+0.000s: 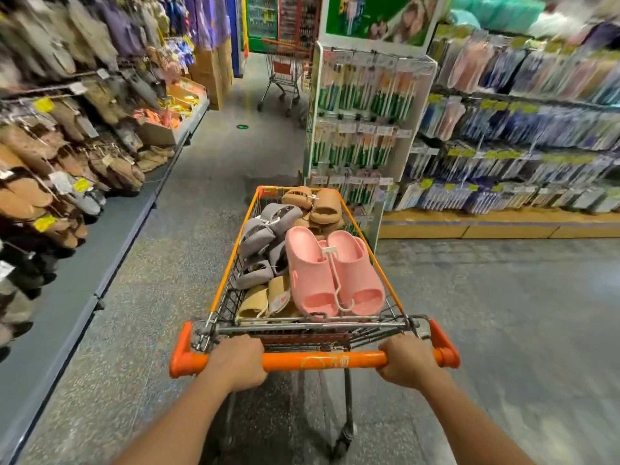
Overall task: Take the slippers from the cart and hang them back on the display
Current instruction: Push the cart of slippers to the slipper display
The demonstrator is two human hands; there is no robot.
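Gripping cart handle, left hand, right hand, slippers just beyond

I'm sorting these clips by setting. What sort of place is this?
Most likely a supermarket or discount store aisle. Both hands grip the orange handle of a shopping cart loaded with slippers; more slippers hang on a display rack to the left, and packaged goods fill shelves to the right.

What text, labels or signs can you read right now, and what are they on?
None is legible.
Cart handle: faint pale logo, unreadable.
Yellow price tags on the slipper display: blurred.
Shelf labels on the toothbrush rack: too small.
Green poster above it: blurred.
Tag on the beige slippers: too small.
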